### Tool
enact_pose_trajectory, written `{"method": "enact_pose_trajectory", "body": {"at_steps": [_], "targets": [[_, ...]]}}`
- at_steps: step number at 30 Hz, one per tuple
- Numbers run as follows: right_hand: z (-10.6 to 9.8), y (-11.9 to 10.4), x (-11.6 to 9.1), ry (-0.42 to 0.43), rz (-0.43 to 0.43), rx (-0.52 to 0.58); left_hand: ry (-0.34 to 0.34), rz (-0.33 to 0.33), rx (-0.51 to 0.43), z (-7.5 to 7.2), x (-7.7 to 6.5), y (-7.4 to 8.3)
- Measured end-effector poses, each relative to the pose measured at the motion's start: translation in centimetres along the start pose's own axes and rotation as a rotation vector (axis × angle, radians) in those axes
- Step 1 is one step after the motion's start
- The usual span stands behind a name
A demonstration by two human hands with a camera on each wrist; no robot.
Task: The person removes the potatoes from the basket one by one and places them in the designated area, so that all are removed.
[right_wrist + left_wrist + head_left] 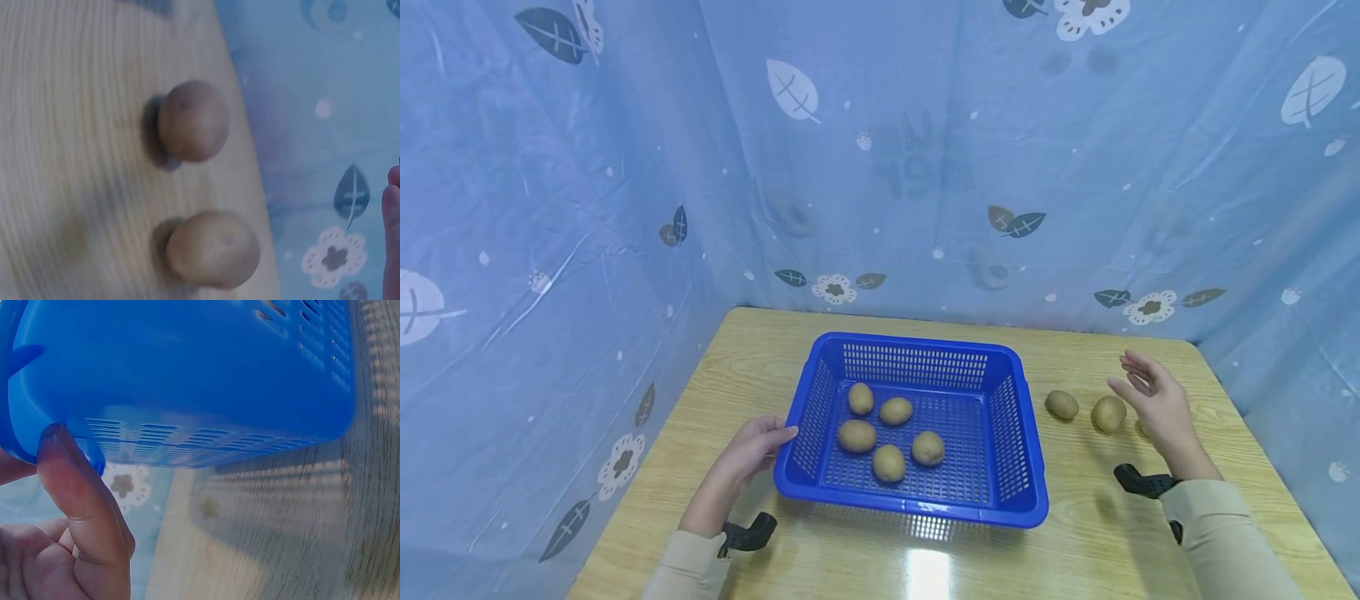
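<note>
Nearest me, two pale sleeves point(1213, 521) enter from below, each wrist carrying a black mount point(752, 533). My left hand point(748, 450) is clamped on the left rim of the blue basket point(910, 506), the thumb on the rim; the left wrist view shows a fingertip pressed against the plastic just below the lip. The basket lies at the middle of the wooden table point(842, 558), its long side toward me; it appears to rest on the wood, though its underside is poorly seen.

Five potatoes lie inside, in the left and middle parts of the floor. In order from me: one at the front point(889, 463), one to its right point(928, 448), a third at the left point(857, 436), then two behind point(896, 411) point(861, 398).

To the right of the basket, my right hand point(1163, 410) holds nothing; its fingers are lightly bent and near one another, the thumb apart from them. Three potatoes lie about it on the table: one largely hidden by my hand point(1141, 427), one just left of it point(1108, 414), and one nearer the basket point(1062, 405).

Beyond the table's far edge hangs a blue curtain point(910, 208), printed with leaves and white flowers.
</note>
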State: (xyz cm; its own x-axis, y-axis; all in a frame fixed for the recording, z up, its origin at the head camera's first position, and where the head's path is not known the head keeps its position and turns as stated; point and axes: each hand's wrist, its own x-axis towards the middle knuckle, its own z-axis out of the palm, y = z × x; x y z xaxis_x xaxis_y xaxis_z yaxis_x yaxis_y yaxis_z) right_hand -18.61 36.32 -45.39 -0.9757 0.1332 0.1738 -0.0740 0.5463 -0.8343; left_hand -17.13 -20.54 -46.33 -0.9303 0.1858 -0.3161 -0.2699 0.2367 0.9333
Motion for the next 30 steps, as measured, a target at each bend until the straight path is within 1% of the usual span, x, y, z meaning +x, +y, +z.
{"method": "enact_pose_trajectory", "body": {"at_steps": [11,20,26,30], "targets": [[1.2,-3.0,0.2,-0.047,-0.1,0.048,-0.002,0.006,-0.01,0.0,0.1,-0.1],[2.1,-4.5,-0.2,-0.097,-0.175,0.143,-0.009,0.014,-0.016,-0.1,0.0,-0.2],[2.4,-5.6,-0.4,-0.108,-0.206,0.163,-0.013,0.016,-0.021,-0.1,0.0,-0.2],[2.9,-6.1,-0.3,-0.113,-0.224,0.203,-0.019,0.018,-0.024,-0.1,0.1,-0.2]]}}
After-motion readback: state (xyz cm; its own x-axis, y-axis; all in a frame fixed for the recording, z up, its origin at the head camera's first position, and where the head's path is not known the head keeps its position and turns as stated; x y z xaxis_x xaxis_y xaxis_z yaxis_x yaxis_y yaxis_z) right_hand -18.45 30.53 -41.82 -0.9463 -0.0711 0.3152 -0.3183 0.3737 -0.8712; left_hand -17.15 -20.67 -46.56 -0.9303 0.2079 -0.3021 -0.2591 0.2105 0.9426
